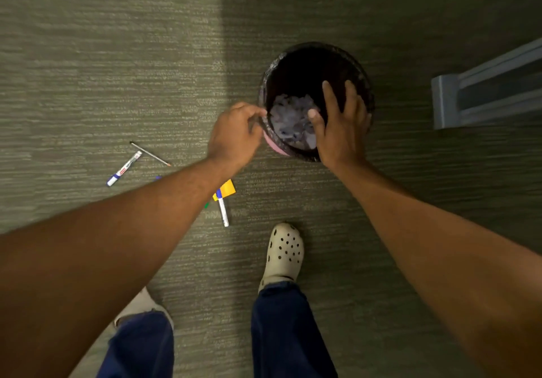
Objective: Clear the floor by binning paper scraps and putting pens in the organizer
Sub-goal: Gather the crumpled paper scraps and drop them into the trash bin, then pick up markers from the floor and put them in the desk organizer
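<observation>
A round dark bin (296, 52) with a black liner stands on the carpet, with crumpled paper scraps (289, 119) inside. My right hand (341, 125) hovers over the bin's near right side, fingers spread, holding nothing. At the bin's left rim, my left hand (234, 134) has its fingers curled and I cannot tell whether it holds anything. On the floor to the left lie a white marker with a blue cap (124, 168), a thin pencil (150, 153), and another white marker (223, 209) beside a yellow-orange card (228, 187). My left forearm hides further small items.
A grey-blue furniture base (481, 84) sits on the floor at the right. My feet in pale perforated clogs (284, 253) and blue trousers stand just in front of the bin. Grey-green carpet (117, 55) stretches away to the left and beyond.
</observation>
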The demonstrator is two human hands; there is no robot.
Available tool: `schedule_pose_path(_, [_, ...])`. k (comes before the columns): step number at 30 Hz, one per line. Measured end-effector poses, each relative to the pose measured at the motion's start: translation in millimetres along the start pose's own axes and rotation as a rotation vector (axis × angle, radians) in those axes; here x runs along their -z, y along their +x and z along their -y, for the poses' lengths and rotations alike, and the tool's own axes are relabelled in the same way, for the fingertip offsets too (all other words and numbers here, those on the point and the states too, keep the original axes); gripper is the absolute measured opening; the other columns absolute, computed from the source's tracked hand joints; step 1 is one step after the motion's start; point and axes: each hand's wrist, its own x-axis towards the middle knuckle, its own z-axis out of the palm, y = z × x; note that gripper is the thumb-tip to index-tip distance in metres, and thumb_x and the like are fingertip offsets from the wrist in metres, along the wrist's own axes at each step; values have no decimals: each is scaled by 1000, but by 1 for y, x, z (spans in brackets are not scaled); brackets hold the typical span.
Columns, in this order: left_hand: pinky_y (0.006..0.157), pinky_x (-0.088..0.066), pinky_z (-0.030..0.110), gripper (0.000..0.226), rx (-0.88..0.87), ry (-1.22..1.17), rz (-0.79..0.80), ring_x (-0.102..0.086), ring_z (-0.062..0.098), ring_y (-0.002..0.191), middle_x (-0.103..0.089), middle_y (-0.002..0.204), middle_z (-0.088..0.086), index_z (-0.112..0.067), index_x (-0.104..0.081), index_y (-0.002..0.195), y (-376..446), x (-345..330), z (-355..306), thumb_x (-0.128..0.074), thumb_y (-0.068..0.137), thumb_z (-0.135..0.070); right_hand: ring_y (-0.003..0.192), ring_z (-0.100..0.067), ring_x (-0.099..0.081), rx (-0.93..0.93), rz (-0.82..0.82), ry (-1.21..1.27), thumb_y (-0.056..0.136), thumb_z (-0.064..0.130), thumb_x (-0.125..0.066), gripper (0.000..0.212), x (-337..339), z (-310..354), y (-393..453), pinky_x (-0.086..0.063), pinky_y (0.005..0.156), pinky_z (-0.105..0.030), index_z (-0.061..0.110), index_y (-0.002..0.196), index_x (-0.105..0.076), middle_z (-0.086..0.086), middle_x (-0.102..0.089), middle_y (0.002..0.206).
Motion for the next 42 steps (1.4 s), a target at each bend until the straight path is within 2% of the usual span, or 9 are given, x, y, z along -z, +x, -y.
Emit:
schedule_pose_path(4, [93, -52, 26, 33, 113, 8, -19, -70, 20, 98, -75, 109, 5, -15, -77, 107, -26, 22, 56, -57, 81, -6, 123, -29, -49, 259, -77, 80, 104, 34, -49, 39, -10, 25, -48, -44, 104, -43, 14, 138, -52, -12, -51, 137])
schedule_pose_path(9, [91, -55, 35, 27, 346, 17, -18, -71, 23, 96, -76, 105, 6, -14, -76, 102, -63, 53, 144, -59, 81, -9, 85, -23, -61, 359, 332, 220, 102, 19, -54, 10, -69, 57, -107, -53, 75, -40, 14, 105, -62, -6, -61, 103])
schedule_pose_path(17, [83, -54, 25, 20, 669, -9, 0, -72, 19, 90, -79, 99, 0, -22, -77, 91, -114, 35, 278, -62, 83, -11, 120, -38, -64, -27, 866, 109, 101, 25, -59, 28, -232, 121, -140, -50, 99, -37, 8, 117, -73, -20, -70, 126])
schedule_pose_path(23, [86, -58, 33, 13, 791, -168, 2, -72, 19, 88, -78, 96, 3, -18, -78, 95, -137, -13, 320, -69, 86, -15, 111, -38, -69, -199, 725, 166, 82, 36, -82, 54, -321, 129, -142, -58, 94, -46, 16, 126, -61, -17, -70, 121])
schedule_pose_path(30, [82, -61, 44, 19, 914, -526, 110, -71, 19, 90, -74, 105, 3, -15, -71, 112, -153, -46, 306, -64, 96, -23, 95, -31, -74, -334, 578, 213, 83, 34, -76, 32, -318, 143, -141, -55, 76, -31, 12, 106, -74, -10, -77, 105])
schedule_pose_path(33, [84, -58, 40, 39, 949, -817, 282, -68, 18, 102, -70, 119, -1, -22, -62, 127, -146, -39, 284, -63, 96, -46, 66, -11, -63, -178, 615, 352, 85, 26, -79, 13, -288, 174, -162, -40, 58, -20, 15, 91, -75, 2, -73, 83])
schedule_pose_path(36, [55, -53, 22, 25, 1000, -928, 220, -68, 10, 73, -71, 99, 3, -12, -64, 116, -129, -31, 278, -58, 103, -33, 66, -9, -67, 25, 666, 476, 86, 29, -77, 14, -266, 203, -181, -46, 60, -21, 15, 90, -75, 3, -77, 80])
schedule_pose_path(38, [50, -48, 22, 19, 970, -762, 88, -62, 16, 61, -66, 83, 6, -10, -63, 101, -113, -21, 292, -56, 104, -28, 69, -15, -65, 47, 604, 458, 91, 32, -69, 20, -263, 211, -187, -44, 63, -27, 14, 88, -75, -1, -76, 81])
schedule_pose_path(42, [75, -41, 32, 33, 702, 5, 28, -62, 27, 93, -65, 100, 8, -11, -66, 114, -74, 24, 343, -57, 101, -40, 68, -25, -64, -10, 615, 449, 95, 22, -59, 23, -271, 220, -204, -48, 58, -34, 8, 80, -68, -9, -71, 77])
